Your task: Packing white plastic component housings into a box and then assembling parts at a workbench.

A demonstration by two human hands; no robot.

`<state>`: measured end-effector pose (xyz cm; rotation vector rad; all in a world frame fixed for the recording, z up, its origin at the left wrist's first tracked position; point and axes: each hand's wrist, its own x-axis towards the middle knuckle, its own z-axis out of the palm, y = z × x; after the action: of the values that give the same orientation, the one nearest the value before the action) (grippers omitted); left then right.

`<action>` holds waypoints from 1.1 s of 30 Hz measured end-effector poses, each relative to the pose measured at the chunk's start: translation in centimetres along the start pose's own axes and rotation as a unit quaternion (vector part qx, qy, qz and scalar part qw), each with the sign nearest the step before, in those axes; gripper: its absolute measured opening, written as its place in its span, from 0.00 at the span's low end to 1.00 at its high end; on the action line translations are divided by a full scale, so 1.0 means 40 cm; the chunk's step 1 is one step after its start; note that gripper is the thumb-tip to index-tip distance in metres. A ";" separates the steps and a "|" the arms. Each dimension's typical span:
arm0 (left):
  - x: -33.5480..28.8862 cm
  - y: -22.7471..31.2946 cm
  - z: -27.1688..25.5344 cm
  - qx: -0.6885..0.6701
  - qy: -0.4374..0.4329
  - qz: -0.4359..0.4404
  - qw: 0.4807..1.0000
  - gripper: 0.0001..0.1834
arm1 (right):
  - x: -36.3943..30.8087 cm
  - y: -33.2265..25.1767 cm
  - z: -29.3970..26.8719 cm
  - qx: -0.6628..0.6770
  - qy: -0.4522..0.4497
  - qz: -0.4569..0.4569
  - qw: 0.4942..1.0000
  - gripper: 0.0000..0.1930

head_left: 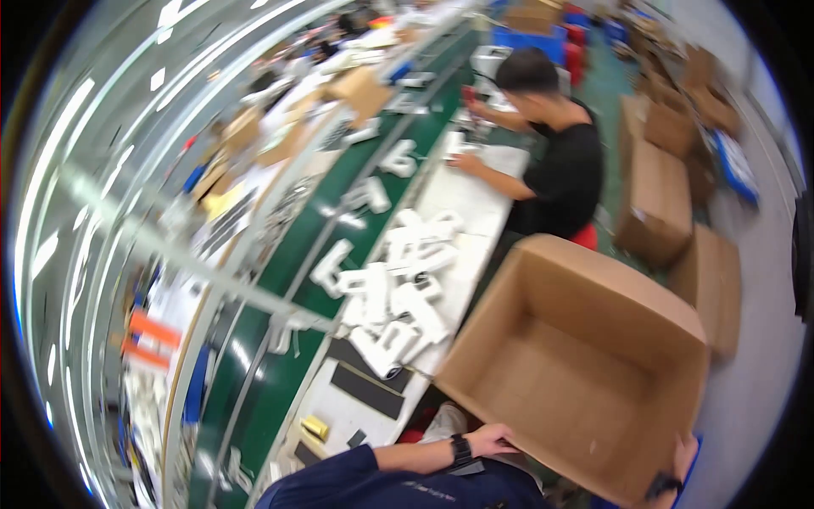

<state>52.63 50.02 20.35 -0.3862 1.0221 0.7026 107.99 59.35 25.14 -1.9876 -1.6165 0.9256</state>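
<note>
the left hand point(492, 440) is grasping the near rim of a large open cardboard box point(585, 373), its thumb lying along the edge. the right hand point(685, 458) is pressing against the box's right side, near the corner closest to the body; its fingers are partly hiding and blurring, so i cannot tell how firmly they are closing. the box is sitting just ahead of and between both hands, its mouth facing up toward the wearer.

ahead and to the left of the left hand, white plastic parts point(415, 310) are lying heaped on a pale workbench point(462, 199), and a green conveyor belt point(280, 280) is running beyond them. farther ahead of the hands, a co-worker point(564, 170) in black is working at the bench.

for good handling, both hands should be sharing the load, since a grip at one near edge is probably leaving the far side wanting to droop. the right hand would do well to be supporting low on the wall, while the left is steadying the rim without bending it. the left-hand corner is hanging close to the heap, so keeping it clear would be sparing the parts a knock.
</note>
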 end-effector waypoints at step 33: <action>-1.226 0.068 1.307 0.511 0.080 0.673 0.529 0.13 | 0.975 -1.074 -0.696 0.467 0.213 -0.317 0.798 0.26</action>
<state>67.88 66.08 88.59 1.6447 1.6393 1.2249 102.34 109.87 64.59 -0.7923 -1.0801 0.7023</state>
